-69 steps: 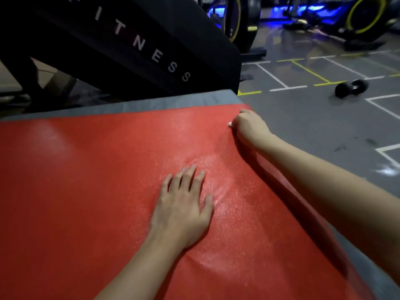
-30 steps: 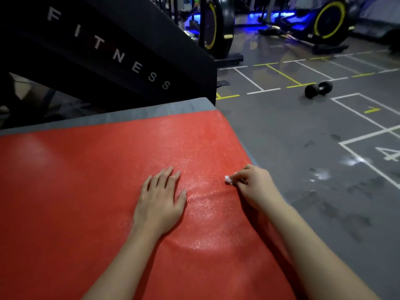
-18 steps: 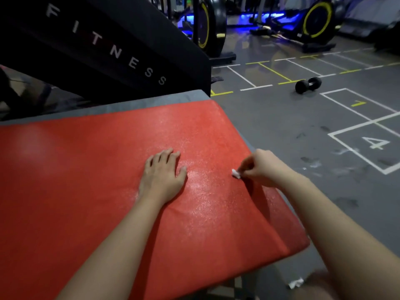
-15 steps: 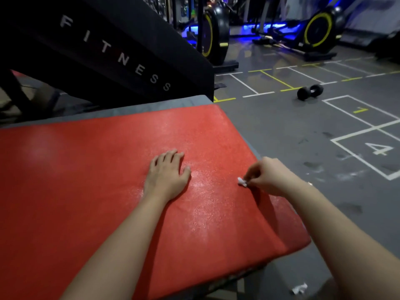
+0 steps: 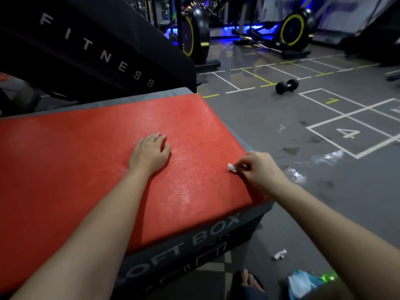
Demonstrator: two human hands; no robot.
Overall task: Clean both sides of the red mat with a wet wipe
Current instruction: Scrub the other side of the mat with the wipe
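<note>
- The left hand [image 5: 151,153] lies flat on the red mat [image 5: 75,159], palm down, fingers straight and close together, pointing away from the person.
- The right hand [image 5: 262,172] is curled, its thumb and fingertips pinching a small, bunched-up white wet wipe [image 5: 232,168].
- The wipe sits over the mat's right edge, near the front corner; from here I can't say whether it actually presses on the surface.
- The two hands are well apart, the left nearer the middle of the mat and the right out at its rim.
- Both forearms are bare and reach in from the bottom of the view.
- The mat lies spread across the top of a dark grey soft box [image 5: 194,241] with "SOFT BOX" printed in pale letters on its front side.
- The mat's surface glistens between the hands and toward the far right corner.
- A strip of the box's grey top shows along the mat's far edge.
- Down by the box, a foot in a dark sandal [image 5: 249,280] stands on the floor, with a blue and white packet [image 5: 303,282] just to its right.
- A crumpled white scrap [image 5: 279,254] lies on the grey floor [image 5: 259,131] near the box's front corner.
- Wet patches [image 5: 294,174] shine on the floor to the right of the right hand.
- Farther out, white lines mark a square with the number 4 [image 5: 348,133].
- A black dumbbell [image 5: 286,85] rests on the floor beyond that.
- Behind the box rises a slanted black panel [image 5: 97,50] lettered "FITNESS".
- At the back stand two exercise machines with yellow-rimmed wheels [image 5: 195,33], lit blue from below.
</note>
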